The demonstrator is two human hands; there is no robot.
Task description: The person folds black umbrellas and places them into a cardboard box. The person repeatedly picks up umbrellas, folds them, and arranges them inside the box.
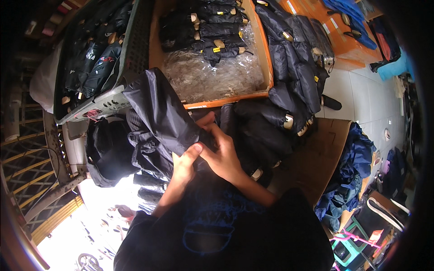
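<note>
A black sleeved bundle, which looks like a folded umbrella, slants up and left from my two hands. My left hand grips its lower end from below, thumb pressed on the fabric. Close against it, my right hand pinches the same end, its fingers partly hidden behind the cloth. Just beyond stands an open cardboard box lined with clear plastic. Rows of black folded umbrellas with pale handles and small yellow tags lie in its far part.
A dark plastic crate of umbrellas stands left of the box. More black umbrellas are piled along the box's right side and in front of me. Blue cloth and a green stool are at the right. A metal lattice borders the left.
</note>
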